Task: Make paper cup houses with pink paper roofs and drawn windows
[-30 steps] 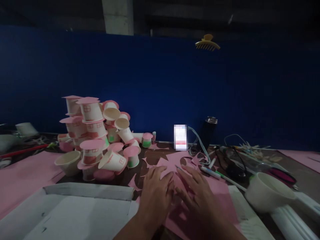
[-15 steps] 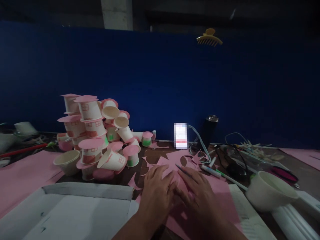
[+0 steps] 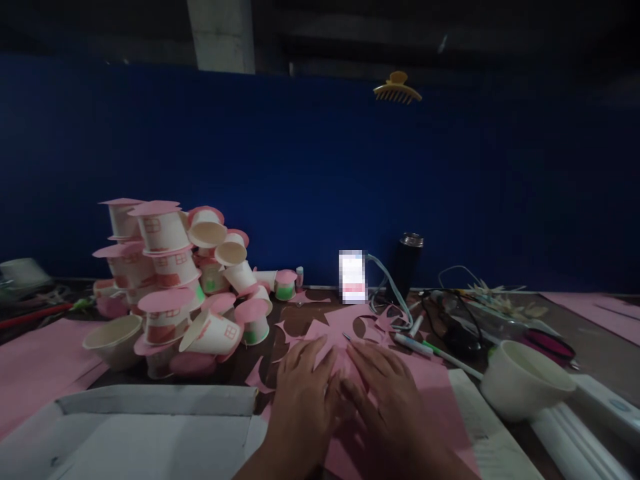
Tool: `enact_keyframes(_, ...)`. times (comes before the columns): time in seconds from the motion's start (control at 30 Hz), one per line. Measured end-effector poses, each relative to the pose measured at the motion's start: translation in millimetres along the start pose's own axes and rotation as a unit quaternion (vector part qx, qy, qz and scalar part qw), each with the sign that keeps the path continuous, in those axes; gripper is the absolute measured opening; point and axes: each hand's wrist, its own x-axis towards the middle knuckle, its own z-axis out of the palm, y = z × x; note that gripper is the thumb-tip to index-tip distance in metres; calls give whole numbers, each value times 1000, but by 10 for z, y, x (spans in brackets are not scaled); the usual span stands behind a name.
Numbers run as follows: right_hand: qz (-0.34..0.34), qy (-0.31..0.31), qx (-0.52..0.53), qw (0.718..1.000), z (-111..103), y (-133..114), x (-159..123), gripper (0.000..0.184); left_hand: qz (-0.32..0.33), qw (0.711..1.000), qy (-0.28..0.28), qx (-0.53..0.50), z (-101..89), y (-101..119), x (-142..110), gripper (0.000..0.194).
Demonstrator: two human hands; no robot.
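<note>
Both my hands rest side by side on a sheet of pink paper (image 3: 437,390) with shapes cut out of its far edge. My left hand (image 3: 305,393) lies flat on the sheet with its fingers spread and holds nothing. My right hand (image 3: 385,393) touches the left one and grips a thin dark pencil (image 3: 348,339), whose tip pokes out beyond the fingers onto the paper. Whatever lies under the palms is hidden.
A heap of paper cups with pink lids (image 3: 175,280) stands at the left, and a white cardboard box (image 3: 160,400) lies in front. A white cup (image 3: 520,380), markers (image 3: 415,345), cables (image 3: 450,320) and a dark flask (image 3: 406,263) are at the right. A blue wall is behind.
My head has turned a little to the right, so everything sits further left in view. My hands stay pressed on the pink paper, the pencil tip barely shifted.
</note>
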Motion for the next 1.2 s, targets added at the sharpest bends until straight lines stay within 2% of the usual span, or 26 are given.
enact_keyframes(0.3,-2,-23,-17,1000,9,-7,2,44,14,1000,5,14,32,-7,-15,31)
enact_keyframes(0.47,14,4,-43,999,53,1,-48,67,17,999,12,37,35,-31,-25,34)
enact_keyframes(0.6,-17,4,-77,997,130,-16,-110,88,27,999,8,44,10,-34,-24,34)
enact_keyframes(0.83,-15,0,-104,994,205,-15,-143,91,1,1000,12,16,30,3,-35,33)
enact_keyframes(0.93,-20,4,-99,995,210,3,-148,96,13,1000,8,25,31,-1,-28,32)
enact_keyframes(1.03,-12,15,-89,996,173,9,-134,105,23,999,8,28,17,-28,-32,34)
enact_keyframes(1.2,-7,22,-90,996,60,-26,-90,116,-14,1000,20,12,23,-81,-47,39)
